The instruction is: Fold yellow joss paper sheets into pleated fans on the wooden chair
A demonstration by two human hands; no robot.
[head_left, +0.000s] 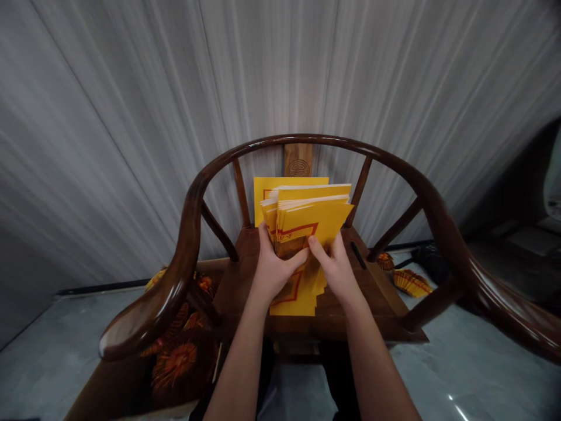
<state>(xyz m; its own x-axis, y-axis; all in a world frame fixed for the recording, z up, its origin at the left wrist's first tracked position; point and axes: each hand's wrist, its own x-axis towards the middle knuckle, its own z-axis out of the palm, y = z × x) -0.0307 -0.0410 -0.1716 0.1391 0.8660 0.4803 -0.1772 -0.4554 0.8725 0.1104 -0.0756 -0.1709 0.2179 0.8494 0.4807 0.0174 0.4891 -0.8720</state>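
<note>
My left hand (274, 268) and my right hand (336, 270) grip a fanned bundle of yellow paper sheets (309, 217) from either side, thumbs on its front. The sheets have red printed borders, and their white-edged layers show at the top. Another yellow sheet (267, 193) stands behind the bundle, against the chair's back splat. More yellow paper (293, 305) extends below my hands towards the dark wooden chair seat (239, 275), its lower part partly hidden by them.
A curved, dark wooden horseshoe armchair rail (188, 231) surrounds the seat. At lower left, a brown box (114, 389) holds orange-patterned paper rosettes (173, 365). Folded yellow paper fans (411, 283) lie on the grey floor at right, beside a black object (432, 263). A grey curtain (109, 128) fills the back.
</note>
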